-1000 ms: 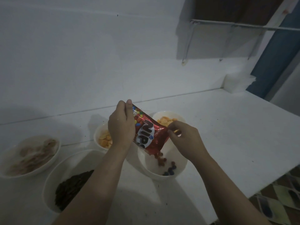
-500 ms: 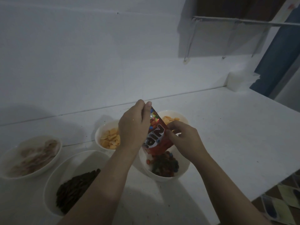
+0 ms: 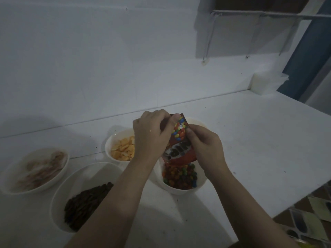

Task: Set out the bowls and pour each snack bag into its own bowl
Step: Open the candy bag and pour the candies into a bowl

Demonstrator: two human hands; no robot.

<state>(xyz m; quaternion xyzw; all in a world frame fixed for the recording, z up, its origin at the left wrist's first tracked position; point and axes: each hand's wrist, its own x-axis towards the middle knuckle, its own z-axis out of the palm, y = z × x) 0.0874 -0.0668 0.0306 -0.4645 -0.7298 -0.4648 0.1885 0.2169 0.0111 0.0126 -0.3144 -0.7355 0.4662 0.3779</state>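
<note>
Red bag [image 3: 179, 140] hangs upside down, mouth over the candy bowl [image 3: 200, 186], in a two-hand grip: left hand [image 3: 152, 135] pinches its upper end, right hand [image 3: 206, 149] clasps its side. Left of the grip sit three filled bowls on the white table [image 3: 250, 149].

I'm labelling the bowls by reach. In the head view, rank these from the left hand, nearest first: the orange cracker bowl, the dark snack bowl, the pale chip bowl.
From the left hand:
1. Orange cracker bowl, just left of it.
2. Dark snack bowl, lower left, under the forearm.
3. Pale chip bowl, far left.
</note>
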